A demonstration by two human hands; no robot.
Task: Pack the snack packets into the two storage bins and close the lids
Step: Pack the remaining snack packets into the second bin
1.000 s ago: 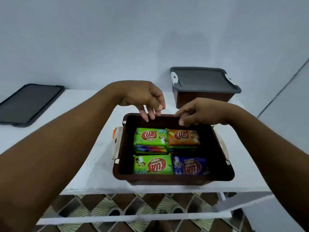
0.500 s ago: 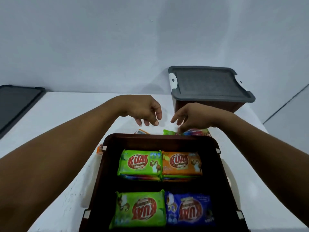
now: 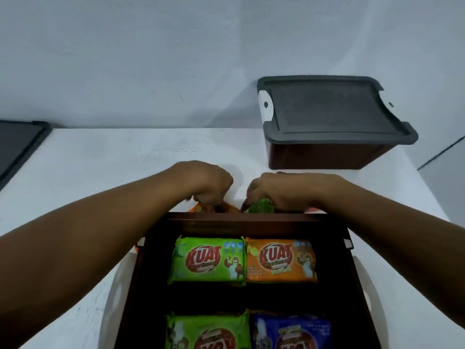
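Note:
An open brown bin (image 3: 251,220) sits in front of me. It holds several KUAT snack packets: a green one (image 3: 208,259), an orange one (image 3: 281,260), another green one (image 3: 208,333) and a blue one (image 3: 292,333). Just beyond the bin's far rim, my left hand (image 3: 208,185) closes on an orange packet (image 3: 196,207) lying on the table. My right hand (image 3: 274,190) closes on a green packet (image 3: 260,206) beside it. Both packets are mostly hidden by the fingers and the rim. A second brown bin (image 3: 324,156) stands at the back right with its grey lid (image 3: 329,109) on.
A loose dark grey lid (image 3: 17,147) lies at the far left of the white table (image 3: 113,162). White latch handles (image 3: 118,293) stick out from the open bin's sides. A wall rises behind the table. The table's right edge runs close to the closed bin.
The view has moved closer to the open bin. Both hands went past the bin's far rim, dropped to the table and closed on the packets lying there.

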